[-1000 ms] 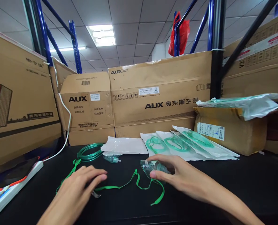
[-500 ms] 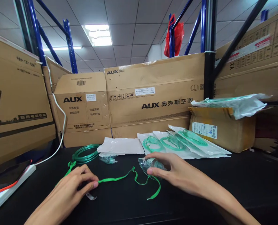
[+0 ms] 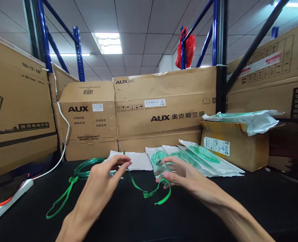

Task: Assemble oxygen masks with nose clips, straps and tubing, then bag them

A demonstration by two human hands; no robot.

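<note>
Between thumb and fingers my left hand (image 3: pixel 106 176) pinches one end of a green elastic strap (image 3: pixel 136 186), whose tip pokes up above the fingertips. The strap droops across to a clear oxygen mask (image 3: pixel 161 169), and its other end hangs in a curl below. My right hand (image 3: pixel 178 171) is closed around the mask, lifted over the black table; the fingers hide part of it. Behind my left wrist lies a coil of green tubing (image 3: pixel 85 169), tied with a green band (image 3: pixel 60 203) that loops toward the front.
Several sealed white packets with green tubing (image 3: pixel 204 154) lie along the back, beside a white packet (image 3: pixel 141 161). A small carton (image 3: pixel 236 144) carries more packets at right. Large cardboard boxes (image 3: pixel 161 107) wall the back. A power strip (image 3: pixel 10 201) and white cable (image 3: pixel 63 141) are at left.
My left hand has risen and moved right with the strap end, closer to the mask. My right hand has turned the mask slightly. The green band by the coil now shows fully.
</note>
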